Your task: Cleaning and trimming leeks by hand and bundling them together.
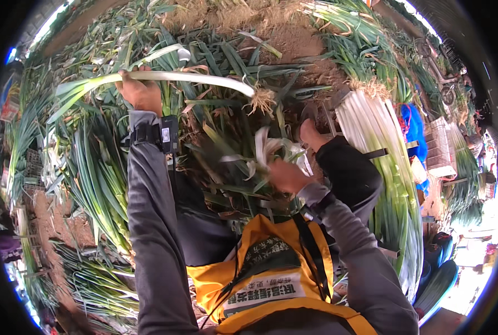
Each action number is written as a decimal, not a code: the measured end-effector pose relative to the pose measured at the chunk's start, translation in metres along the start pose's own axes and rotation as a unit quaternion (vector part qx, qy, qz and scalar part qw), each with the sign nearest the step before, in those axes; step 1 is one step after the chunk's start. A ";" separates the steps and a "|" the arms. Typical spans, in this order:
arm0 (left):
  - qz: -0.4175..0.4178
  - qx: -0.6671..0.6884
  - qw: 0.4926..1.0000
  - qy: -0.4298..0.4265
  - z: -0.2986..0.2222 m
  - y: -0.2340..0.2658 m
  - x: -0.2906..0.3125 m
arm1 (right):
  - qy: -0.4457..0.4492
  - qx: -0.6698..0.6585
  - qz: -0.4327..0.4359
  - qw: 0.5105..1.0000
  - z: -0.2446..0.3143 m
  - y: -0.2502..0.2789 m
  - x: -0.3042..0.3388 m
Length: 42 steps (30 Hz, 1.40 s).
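Note:
My left hand (140, 94) is closed around a long leek (204, 80) near where its white stalk turns green. The leek lies nearly level, its leaves off to the left and its tuft of roots to the right. Lower and to the right, my right hand (287, 176) is curled on strips of pale peeled outer leaf (267, 148), somewhat blurred by motion. It is apart from the leek. A thick bundle of trimmed white-stalked leeks (366, 125) lies to the right of my bent knee.
Loose green leaves (226, 56) litter the brown ground ahead. More leeks lie in a heap on the left (101, 173) and in another at the far right top (360, 44). A wire crate (441, 148) and a blue plastic bag (415, 134) stand beyond the bundle. I wear a yellow apron (288, 237).

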State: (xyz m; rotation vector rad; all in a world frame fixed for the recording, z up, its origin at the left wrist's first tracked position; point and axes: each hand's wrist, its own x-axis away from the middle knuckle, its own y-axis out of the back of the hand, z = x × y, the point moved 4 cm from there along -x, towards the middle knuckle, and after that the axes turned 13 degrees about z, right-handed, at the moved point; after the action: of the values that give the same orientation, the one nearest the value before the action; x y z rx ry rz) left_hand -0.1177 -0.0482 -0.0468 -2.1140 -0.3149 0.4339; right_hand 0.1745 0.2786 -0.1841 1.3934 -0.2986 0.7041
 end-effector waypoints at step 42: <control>0.334 0.053 0.928 0.154 -0.010 -0.077 0.061 | 0.092 -0.575 -0.316 0.750 0.009 0.112 0.016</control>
State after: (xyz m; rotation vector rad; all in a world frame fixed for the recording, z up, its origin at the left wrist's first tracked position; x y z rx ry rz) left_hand -0.0622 0.0089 0.0114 -2.0998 0.6190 0.4799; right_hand 0.1201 0.2766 -0.0842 0.1600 -0.0412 -0.0076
